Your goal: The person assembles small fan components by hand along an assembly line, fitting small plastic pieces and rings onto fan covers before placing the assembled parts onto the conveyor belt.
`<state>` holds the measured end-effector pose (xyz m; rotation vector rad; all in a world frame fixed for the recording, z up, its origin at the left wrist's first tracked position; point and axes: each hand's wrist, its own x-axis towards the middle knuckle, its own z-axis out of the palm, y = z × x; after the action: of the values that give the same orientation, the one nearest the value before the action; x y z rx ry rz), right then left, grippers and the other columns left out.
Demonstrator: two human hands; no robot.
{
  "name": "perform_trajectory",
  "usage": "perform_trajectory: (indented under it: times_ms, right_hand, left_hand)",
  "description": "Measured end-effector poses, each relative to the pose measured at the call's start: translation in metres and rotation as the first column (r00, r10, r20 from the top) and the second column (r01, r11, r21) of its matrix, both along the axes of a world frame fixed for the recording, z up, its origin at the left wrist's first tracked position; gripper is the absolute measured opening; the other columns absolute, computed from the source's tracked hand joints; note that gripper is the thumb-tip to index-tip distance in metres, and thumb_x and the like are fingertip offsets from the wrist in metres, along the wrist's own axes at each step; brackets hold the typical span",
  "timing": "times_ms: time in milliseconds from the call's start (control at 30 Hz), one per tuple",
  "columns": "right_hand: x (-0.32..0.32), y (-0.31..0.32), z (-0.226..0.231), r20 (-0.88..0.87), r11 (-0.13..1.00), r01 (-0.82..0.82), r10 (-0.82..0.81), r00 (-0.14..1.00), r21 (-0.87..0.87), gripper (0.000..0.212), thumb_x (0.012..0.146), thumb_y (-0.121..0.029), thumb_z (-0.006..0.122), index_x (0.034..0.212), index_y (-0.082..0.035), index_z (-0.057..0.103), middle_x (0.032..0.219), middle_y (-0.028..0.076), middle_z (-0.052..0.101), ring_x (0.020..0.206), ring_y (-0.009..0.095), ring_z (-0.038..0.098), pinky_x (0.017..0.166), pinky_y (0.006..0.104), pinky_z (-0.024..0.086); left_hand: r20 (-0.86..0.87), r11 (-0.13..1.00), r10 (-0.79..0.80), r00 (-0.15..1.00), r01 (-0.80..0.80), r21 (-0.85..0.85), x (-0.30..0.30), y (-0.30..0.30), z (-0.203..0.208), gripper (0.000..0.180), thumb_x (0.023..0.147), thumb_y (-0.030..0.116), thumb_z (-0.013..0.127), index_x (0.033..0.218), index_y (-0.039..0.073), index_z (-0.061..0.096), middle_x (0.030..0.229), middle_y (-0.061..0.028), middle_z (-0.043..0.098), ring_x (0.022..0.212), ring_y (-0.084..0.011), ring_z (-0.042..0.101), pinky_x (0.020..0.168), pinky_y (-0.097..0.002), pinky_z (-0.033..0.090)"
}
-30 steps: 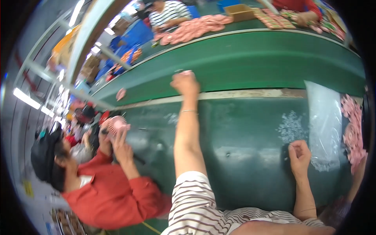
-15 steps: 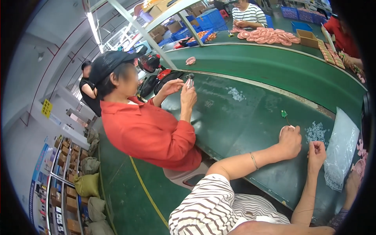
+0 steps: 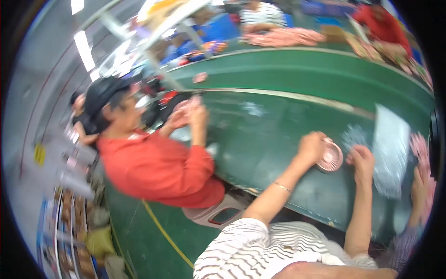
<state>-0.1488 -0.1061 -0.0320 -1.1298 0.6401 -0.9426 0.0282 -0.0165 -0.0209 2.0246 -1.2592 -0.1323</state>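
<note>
In my left hand (image 3: 311, 149) is a round pink fan head (image 3: 330, 156), gripped at its left edge. Its ribbed grille faces up, just above the dark green tabletop. My right hand (image 3: 362, 162) is closed in a pinch to the right of the fan head. What its fingertips hold, if anything, is too small and blurred to make out. Just beyond that hand lies a loose pile of small clear rings (image 3: 353, 136). A clear plastic bag (image 3: 391, 151) with pale contents rests to the right of the pile.
A co-worker in a red shirt (image 3: 153, 162) sits to my left, hands raised around a pink part. A smaller ring pile (image 3: 253, 109) lies farther left. Beyond the table runs a green conveyor belt (image 3: 288, 69) carrying a pink piece (image 3: 200, 77). Another person's hand (image 3: 419, 181) is at far right.
The pink fan head has come into view in my left hand with its grille upward; the small green circuit board on a wire is no longer visible. The whole view has shifted and blurred.
</note>
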Motion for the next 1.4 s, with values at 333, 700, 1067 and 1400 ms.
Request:
perform_trajectory:
  times_ms: [333, 700, 1067, 1400]
  right_hand:
    - [0.013, 0.001, 0.022, -0.035, 0.995, -0.031, 0.035, 0.999, 0.098, 0.016, 0.078, -0.005, 0.066, 0.089, 0.005, 0.063, 0.078, 0.01, 0.064, 0.064, 0.013, 0.062, 0.056, 0.0229, 0.052]
    - [0.009, 0.004, 0.019, -0.082, 0.997, -0.068, 0.072, 0.994, 0.046, 0.011, 0.078, -0.002, 0.066, 0.087, 0.004, 0.065, 0.082, 0.007, 0.065, 0.074, 0.009, 0.06, 0.069, 0.0222, 0.049]
    - [0.016, 0.015, 0.021, -0.079, 0.985, -0.108, 0.119, 0.99, 0.133, 0.01, 0.079, 0.0, 0.065, 0.088, 0.005, 0.064, 0.086, 0.008, 0.064, 0.074, 0.01, 0.06, 0.066, 0.0223, 0.05]
    - [0.022, 0.023, 0.018, -0.182, 0.968, -0.032, -0.014, 0.983, -0.247, 0.01, 0.08, -0.002, 0.063, 0.088, 0.005, 0.065, 0.087, 0.009, 0.062, 0.076, 0.012, 0.059, 0.065, 0.0244, 0.048]
  left_hand:
    - [0.212, 0.952, -0.2, 0.957, 0.241, -0.188, -0.02, 0.011, 0.005, 0.026, 0.067, 0.014, 0.075, 0.087, 0.007, 0.06, 0.096, -0.0047, 0.063, 0.106, -0.0247, 0.053, 0.093, -0.0419, 0.034]
    - [-0.586, 0.903, -0.395, 0.707, 0.181, -0.39, -0.034, 0.013, 0.0, 0.028, 0.079, -0.002, 0.066, 0.105, -0.003, 0.056, 0.091, -0.0068, 0.063, 0.079, -0.0087, 0.057, 0.07, -0.0211, 0.047]
    - [-0.539, 0.897, -0.354, 0.764, 0.112, -0.429, -0.033, 0.017, 0.0, 0.027, 0.07, 0.004, 0.073, 0.094, 0.003, 0.06, 0.085, -0.0051, 0.063, 0.072, -0.0111, 0.058, 0.064, -0.0234, 0.045]
    - [-0.42, 0.914, -0.288, 0.861, 0.116, -0.388, -0.035, 0.017, 0.002, 0.024, 0.074, 0.0, 0.069, 0.095, 0.0, 0.057, 0.086, -0.0037, 0.061, 0.075, -0.0085, 0.057, 0.065, -0.0213, 0.044]
